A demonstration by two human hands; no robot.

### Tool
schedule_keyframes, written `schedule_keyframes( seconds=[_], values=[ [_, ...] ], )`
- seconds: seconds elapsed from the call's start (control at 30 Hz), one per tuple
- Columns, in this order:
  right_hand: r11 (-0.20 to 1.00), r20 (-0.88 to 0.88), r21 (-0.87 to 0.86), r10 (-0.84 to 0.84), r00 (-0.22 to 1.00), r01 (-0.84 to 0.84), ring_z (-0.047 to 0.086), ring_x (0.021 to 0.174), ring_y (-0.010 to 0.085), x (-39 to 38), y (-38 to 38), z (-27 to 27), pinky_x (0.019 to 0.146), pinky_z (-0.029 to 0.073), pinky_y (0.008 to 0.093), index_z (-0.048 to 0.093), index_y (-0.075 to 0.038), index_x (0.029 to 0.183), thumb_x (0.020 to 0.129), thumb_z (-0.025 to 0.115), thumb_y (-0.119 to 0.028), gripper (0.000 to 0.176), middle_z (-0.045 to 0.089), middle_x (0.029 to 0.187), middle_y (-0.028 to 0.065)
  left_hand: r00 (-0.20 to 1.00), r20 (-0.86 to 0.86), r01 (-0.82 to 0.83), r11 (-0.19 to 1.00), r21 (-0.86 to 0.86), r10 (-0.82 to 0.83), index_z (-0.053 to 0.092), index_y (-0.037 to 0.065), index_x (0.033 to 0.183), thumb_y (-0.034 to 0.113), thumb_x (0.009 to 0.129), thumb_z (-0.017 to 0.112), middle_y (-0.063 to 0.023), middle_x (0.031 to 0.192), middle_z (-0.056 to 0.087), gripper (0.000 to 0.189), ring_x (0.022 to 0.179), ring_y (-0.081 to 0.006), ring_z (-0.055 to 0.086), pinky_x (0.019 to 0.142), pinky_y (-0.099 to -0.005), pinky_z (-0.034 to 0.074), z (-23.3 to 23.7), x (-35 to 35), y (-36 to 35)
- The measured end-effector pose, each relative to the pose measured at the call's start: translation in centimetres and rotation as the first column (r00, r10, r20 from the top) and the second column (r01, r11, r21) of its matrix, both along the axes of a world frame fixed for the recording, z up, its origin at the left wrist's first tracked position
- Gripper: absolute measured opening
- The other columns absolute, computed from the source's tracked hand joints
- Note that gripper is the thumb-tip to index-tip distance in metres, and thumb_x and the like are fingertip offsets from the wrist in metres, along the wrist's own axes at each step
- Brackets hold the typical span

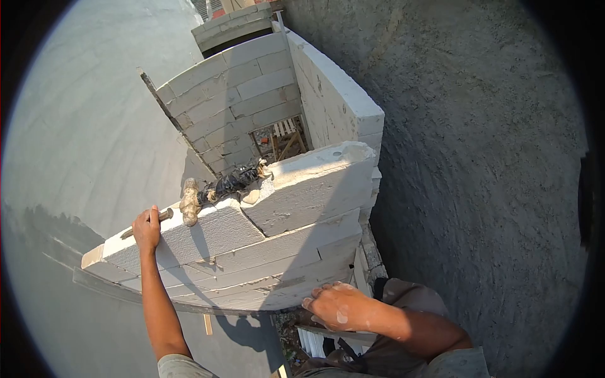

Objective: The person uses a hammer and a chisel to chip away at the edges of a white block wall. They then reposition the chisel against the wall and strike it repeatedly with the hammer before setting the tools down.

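My left hand (146,228) is closed around a short tool (166,215) on top of a white block wall (189,238). The tool's round end sticks out to the right of the fist and a narrow part shows at its left; its kind cannot be made out. Just right of that hand a mallet with a pale, stained head (189,203) lies on the wall top. Black plastic wraps its handle (232,181). My right hand (343,307), dusted white, hangs loosely curled in front of the wall's lower right, close to my body, with nothing seen in it.
Behind the near wall, more block walls (261,79) enclose a space with a small wooden stand (285,135). A rough grey rendered wall (479,138) rises along the right. Far below on the left lies a smooth grey floor (82,145). A dark straight bar (176,123) leans against the far wall's end.
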State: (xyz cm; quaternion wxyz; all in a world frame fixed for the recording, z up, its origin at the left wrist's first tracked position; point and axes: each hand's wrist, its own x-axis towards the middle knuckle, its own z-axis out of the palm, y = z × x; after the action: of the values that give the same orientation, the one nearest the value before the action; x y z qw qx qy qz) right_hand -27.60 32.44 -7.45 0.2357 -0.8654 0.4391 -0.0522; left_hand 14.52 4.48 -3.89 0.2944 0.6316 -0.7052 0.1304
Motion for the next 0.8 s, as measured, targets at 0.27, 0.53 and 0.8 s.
schedule_keyframes(
  seconds=[0.27,0.53,0.8],
  values=[
    [0.999,-0.007,0.048,0.022,1.0,-0.021,0.064,0.098,0.04,0.4,0.1,0.1,0.085,0.052,0.0487,0.059,-0.001,0.117,0.087,0.064,-0.02,0.036,0.064,0.104,0.023,0.999,0.0,-0.032,0.998,0.049,0.032,0.069,0.003,0.085,0.041,0.097,0.044,-0.0174,0.09,0.069,0.047,0.092,-0.0365,0.062,0.086,-0.0456,0.042,0.4,-0.3,0.3],
    [0.996,-0.045,0.07,0.051,0.998,-0.048,0.064,0.099,0.0407,1.4,0.0,-0.5,0.084,0.052,0.0495,0.059,-0.002,0.117,0.088,0.063,-0.021,0.035,0.064,0.104,0.0227,0.999,-0.009,-0.037,0.997,0.061,0.037,0.068,0.001,0.084,0.041,0.097,0.043,-0.0184,0.092,0.068,0.049,0.09,-0.038,0.062,0.085,-0.0469,0.043,0.8,-0.7,0.6],
    [0.995,-0.045,0.093,0.049,0.998,-0.045,0.064,0.097,0.0406,1.6,0.0,-0.8,0.083,0.052,0.0491,0.06,-0.002,0.117,0.087,0.063,-0.021,0.035,0.064,0.102,0.0219,0.998,-0.029,-0.045,0.996,0.076,0.048,0.069,0.002,0.085,0.041,0.097,0.043,-0.0182,0.093,0.069,0.049,0.091,-0.0378,0.062,0.086,-0.0466,0.043,1.1,-1.1,1.0]
  ],
)
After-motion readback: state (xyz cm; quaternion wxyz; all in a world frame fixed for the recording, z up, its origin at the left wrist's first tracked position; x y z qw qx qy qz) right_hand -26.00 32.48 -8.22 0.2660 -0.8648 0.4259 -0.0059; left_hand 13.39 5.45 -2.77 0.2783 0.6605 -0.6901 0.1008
